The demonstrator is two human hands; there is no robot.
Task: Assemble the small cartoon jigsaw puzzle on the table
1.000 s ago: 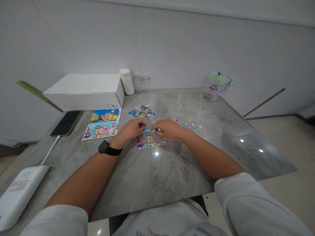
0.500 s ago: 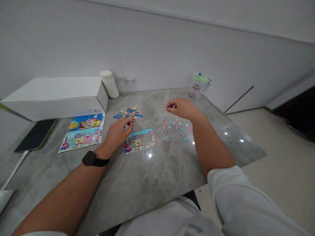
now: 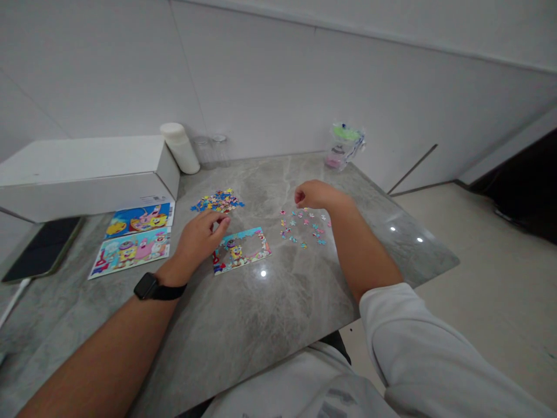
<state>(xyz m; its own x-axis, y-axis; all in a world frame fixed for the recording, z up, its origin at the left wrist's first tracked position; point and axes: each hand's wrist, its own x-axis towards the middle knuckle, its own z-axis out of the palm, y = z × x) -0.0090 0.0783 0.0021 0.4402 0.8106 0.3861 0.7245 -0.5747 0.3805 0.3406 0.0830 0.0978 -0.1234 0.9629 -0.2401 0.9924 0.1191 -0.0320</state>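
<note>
A small, partly built cartoon puzzle [image 3: 241, 250] lies on the grey marble table [image 3: 270, 313]. My left hand [image 3: 198, 238], with a black watch on the wrist, rests at the puzzle's left edge, fingers loosely curled; nothing visible in them. My right hand [image 3: 314, 195] hovers over several scattered pink and blue pieces [image 3: 303, 226], fingers curled inward at the tips. A heap of mixed colourful pieces [image 3: 217, 201] lies just beyond my left hand.
Two finished cartoon pictures [image 3: 134, 235] lie left of the puzzle. A long white box [image 3: 87, 174], a white bottle [image 3: 178, 148] and two clear jars [image 3: 211, 148] line the back wall. A phone [image 3: 41, 249] sits far left; a plastic bag [image 3: 343, 145] at the back right.
My right hand left the puzzle, swung right and came down over the scattered pieces. My left hand stayed by the puzzle's left edge. The view turned to the right.
</note>
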